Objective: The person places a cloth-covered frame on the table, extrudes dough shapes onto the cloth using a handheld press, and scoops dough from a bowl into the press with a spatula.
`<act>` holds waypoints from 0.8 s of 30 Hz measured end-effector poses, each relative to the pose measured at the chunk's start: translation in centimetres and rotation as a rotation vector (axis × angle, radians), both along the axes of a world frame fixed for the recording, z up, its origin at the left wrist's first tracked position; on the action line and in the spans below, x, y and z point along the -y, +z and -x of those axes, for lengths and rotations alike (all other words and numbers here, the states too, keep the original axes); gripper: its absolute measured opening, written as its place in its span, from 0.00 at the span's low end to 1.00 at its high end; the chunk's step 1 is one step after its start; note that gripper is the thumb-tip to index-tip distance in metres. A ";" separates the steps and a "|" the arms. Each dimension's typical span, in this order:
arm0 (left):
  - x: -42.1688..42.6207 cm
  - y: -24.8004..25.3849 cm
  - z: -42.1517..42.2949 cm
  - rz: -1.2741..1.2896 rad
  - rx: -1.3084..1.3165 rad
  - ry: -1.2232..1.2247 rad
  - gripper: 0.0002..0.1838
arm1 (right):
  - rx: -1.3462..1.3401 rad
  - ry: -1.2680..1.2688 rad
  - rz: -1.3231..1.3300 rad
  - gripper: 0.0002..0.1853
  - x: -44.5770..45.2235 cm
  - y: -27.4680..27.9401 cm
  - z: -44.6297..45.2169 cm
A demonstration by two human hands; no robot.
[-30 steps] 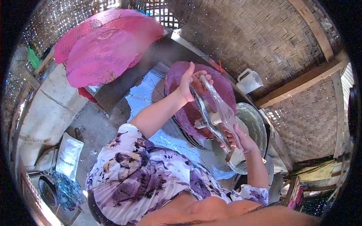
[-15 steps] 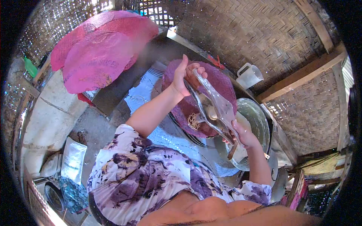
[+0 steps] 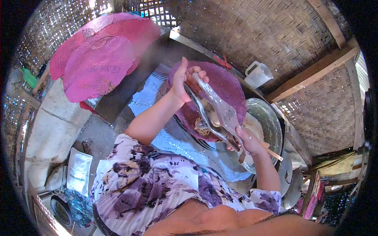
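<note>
Both my hands hold a long folded plastic sheet (image 3: 221, 105), slanted over a round purple mat (image 3: 230, 78). My left hand (image 3: 185, 82) has its fingers curled over the sheet's upper end, thumb raised. At the lower right end, my right hand (image 3: 249, 141) grips the sheet, with some fingers hidden behind it. Between the sheet's two layers shows a small pale round lump (image 3: 215, 118). A tangle of thin tan strands (image 3: 201, 126) lies on the mat's lower left part. Beyond my right hand stands a large basin (image 3: 271, 122) with a whitish mass in it.
Pink round sheets (image 3: 98, 59) lie at the upper left. A translucent pitcher (image 3: 259, 76) stands by the woven wall (image 3: 256, 31). A blue patterned cloth (image 3: 169, 143) lies beneath the mat. A wooden stick (image 3: 273, 153) shows beside my right wrist. A white bag (image 3: 78, 173) is at the lower left.
Both hands have shifted slightly left in view with the plastic sheet. The tan strands have come into view on the mat since the earliest frame. The wooden stick's end shows more beside my right wrist.
</note>
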State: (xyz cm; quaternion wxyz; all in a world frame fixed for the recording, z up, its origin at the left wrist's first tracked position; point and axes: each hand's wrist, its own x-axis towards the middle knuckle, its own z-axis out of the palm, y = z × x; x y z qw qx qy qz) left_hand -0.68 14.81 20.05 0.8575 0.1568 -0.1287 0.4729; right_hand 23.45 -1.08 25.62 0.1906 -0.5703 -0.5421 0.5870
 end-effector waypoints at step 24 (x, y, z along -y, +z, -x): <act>4.6 2.9 -0.8 -0.613 -0.571 0.274 0.36 | -0.094 -0.208 -0.408 0.44 3.8 4.2 0.0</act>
